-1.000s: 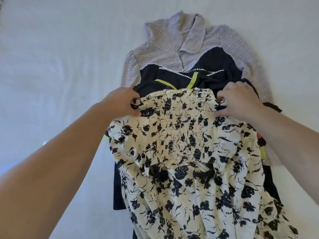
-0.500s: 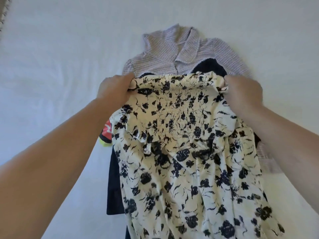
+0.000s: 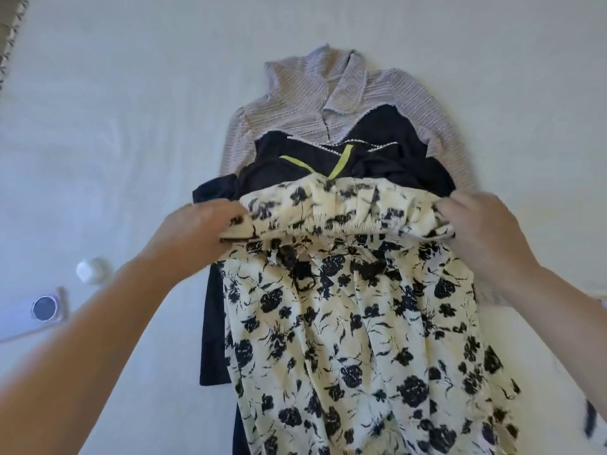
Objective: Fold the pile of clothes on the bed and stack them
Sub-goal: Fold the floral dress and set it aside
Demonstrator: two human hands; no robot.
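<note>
Both hands, left (image 3: 200, 226) and right (image 3: 483, 231), outstretched, pinching floral dress (image 3: 354, 323) top edge (folded over).

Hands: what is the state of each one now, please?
Left hand: closed, gripping the floral dress at its top edge.
Right hand: closed, gripping the same dress edge.

white bed (image 3: 131, 142) bears a clothes pile (image 3: 328, 133) and small white bottle (image 3: 90, 270).

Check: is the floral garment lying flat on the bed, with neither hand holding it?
No: the left hand and right hand each grip an end of the floral garment at its gathered top edge, above the dark garment.
</note>
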